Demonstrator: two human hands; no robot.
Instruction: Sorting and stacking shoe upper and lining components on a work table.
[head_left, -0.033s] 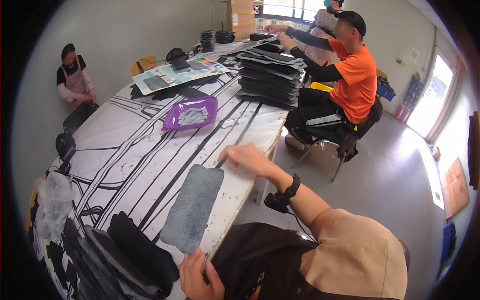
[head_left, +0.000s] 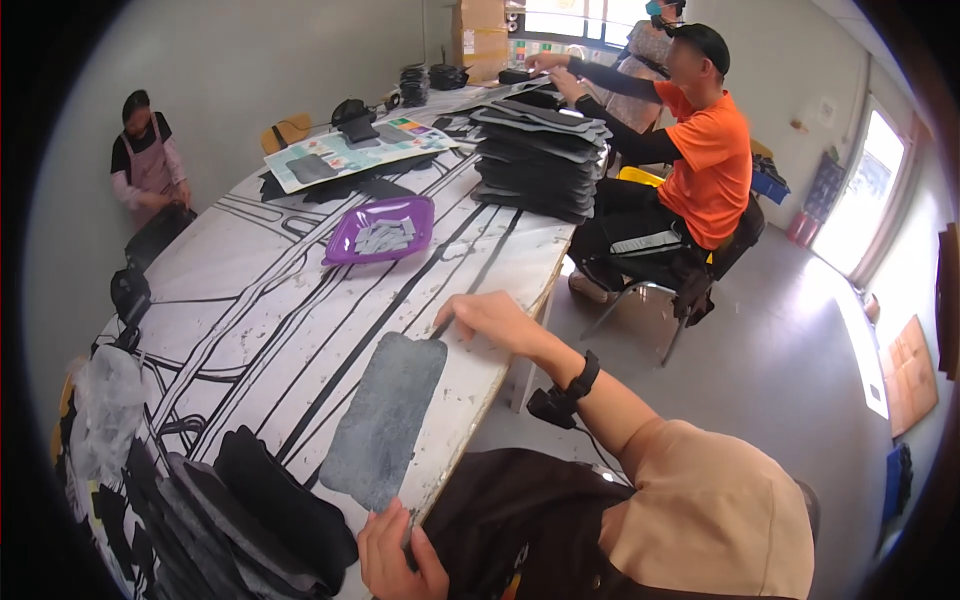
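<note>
A grey, rounded rectangular felt-like panel [head_left: 388,415] lies flat on the table near its right edge. At its near end is my left hand [head_left: 398,555], its fingertips on the panel's end and the thumb apart on the right, with a dark bit of the panel between them. Just past the panel's far right corner, my right hand [head_left: 490,322] rests on the table with fingers curled and pressed together. Whatever its fingertips pinch is too small to make out. A black band with a small device circles my right wrist.
A purple tray [head_left: 340,250] of small grey strips stands farther along the table [head_left: 250,275]. Dark panels [head_left: 270,500] lie near left beside clear plastic [head_left: 105,400]. Beyond are a tall stack of panels [head_left: 535,165] and a printed sheet [head_left: 285,180]. Co-workers occupy the far sides.
</note>
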